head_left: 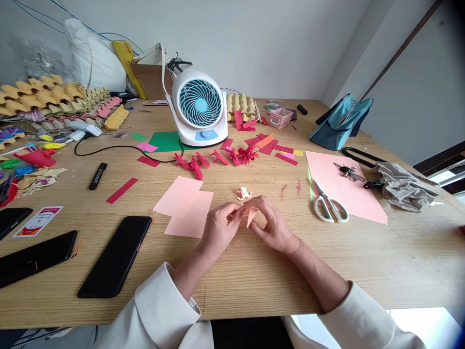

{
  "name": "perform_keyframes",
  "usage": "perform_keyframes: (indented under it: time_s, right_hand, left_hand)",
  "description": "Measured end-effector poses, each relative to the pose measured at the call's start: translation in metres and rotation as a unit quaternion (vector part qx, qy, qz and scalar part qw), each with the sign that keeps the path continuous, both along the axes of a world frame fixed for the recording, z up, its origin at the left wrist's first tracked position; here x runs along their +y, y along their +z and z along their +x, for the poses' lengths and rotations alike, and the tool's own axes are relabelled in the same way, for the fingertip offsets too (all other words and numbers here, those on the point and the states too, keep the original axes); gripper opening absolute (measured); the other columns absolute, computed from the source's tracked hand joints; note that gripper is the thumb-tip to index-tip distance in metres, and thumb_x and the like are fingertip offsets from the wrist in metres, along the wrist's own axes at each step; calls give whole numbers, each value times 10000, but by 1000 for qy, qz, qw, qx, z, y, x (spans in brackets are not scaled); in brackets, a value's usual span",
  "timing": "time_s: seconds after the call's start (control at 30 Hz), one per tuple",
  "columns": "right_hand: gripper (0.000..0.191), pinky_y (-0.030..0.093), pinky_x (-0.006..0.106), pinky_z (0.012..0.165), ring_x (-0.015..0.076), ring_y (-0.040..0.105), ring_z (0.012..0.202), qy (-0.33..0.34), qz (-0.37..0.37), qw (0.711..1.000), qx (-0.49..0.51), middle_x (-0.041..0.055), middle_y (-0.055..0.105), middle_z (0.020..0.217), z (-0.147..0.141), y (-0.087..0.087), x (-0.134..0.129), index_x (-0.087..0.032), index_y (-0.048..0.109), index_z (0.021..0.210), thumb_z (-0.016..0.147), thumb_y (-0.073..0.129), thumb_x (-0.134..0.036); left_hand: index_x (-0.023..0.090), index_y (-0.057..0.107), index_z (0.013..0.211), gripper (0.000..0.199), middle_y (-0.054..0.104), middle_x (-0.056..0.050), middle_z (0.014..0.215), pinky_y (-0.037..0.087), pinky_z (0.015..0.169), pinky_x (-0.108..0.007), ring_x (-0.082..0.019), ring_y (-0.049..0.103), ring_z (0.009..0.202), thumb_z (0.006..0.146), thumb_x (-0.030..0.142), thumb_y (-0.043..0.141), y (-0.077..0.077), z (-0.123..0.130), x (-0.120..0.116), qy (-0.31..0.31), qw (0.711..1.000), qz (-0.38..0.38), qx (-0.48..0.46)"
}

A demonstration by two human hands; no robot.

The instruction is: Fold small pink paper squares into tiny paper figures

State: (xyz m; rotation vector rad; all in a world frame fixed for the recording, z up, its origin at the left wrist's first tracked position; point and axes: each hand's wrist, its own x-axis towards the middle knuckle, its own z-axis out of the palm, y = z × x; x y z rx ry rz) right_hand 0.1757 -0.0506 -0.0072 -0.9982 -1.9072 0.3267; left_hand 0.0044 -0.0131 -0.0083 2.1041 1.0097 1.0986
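Note:
Between my two hands is a small folded piece of pink paper (251,215), with one pointed flap hanging down. My left hand (222,224) pinches its left edge between thumb and fingertips. From the other side my right hand (273,224) holds it, the index finger over the top and the thumb below. Just beyond the fingers lies a small pale folded paper figure (244,193). Two light pink paper sheets (179,196) overlap on the table to the left of my left hand. Farther back, several red folded paper figures (220,156) lie in a row.
White-handled scissors (331,206) and keys (349,172) rest on a large pink sheet (366,201) at right. A fan (200,104) stands at the back. Black phones, one a large phone (115,257), lie front left, near a marker (98,176). A blue bag (337,126) sits back right.

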Motion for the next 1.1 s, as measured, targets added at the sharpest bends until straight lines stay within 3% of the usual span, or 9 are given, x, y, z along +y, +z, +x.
perform_keyframes:
  time_s: [0.17, 0.37, 0.7, 0.97, 1.1]
  right_hand:
    - [314, 453, 426, 964, 266, 573, 1101, 24, -85, 992, 90, 112, 618, 1159, 3, 5, -1, -212, 566, 1198, 930, 561, -377]
    - [196, 488, 335, 838, 189, 603, 904, -32, -150, 972, 177, 69, 642, 1017, 5, -3, 4, -216, 627, 1060, 928, 596, -357]
    - [161, 489, 293, 754, 166, 602, 819, -11, -188, 958, 214, 33, 635, 889, 6, -11, 8, -219, 651, 914, 879, 667, -375]
    - [190, 486, 293, 735, 155, 608, 769, -3, -187, 950, 249, 26, 644, 839, 8, -9, 10, -210, 670, 875, 887, 655, -400]
    - [187, 492, 306, 749, 166, 620, 800, 2, -176, 952, 249, 33, 654, 850, 9, -9, 10, -212, 680, 858, 885, 659, -396]
  left_hand:
    - [164, 625, 748, 225, 648, 6, 677, 401, 556, -183, -79, 530, 567, 935, 268, 554, -1, -1, 2, 6, 1000, -1, -11]
    - [160, 618, 737, 237, 612, 11, 642, 394, 554, -186, -79, 512, 561, 934, 276, 553, -2, -1, 2, -1, 1000, 9, -5]
    - [171, 675, 866, 175, 690, -8, 754, 442, 628, -193, -97, 588, 654, 946, 227, 530, -1, 1, 1, -45, 999, 28, 0]
    - [161, 674, 901, 246, 705, -23, 753, 503, 581, -187, -108, 649, 615, 976, 272, 468, 5, 3, -2, -62, 996, -56, -42]
    - [162, 679, 921, 182, 718, -38, 814, 537, 590, -198, -113, 664, 627, 940, 292, 552, 2, 4, -2, -67, 993, -63, -74]
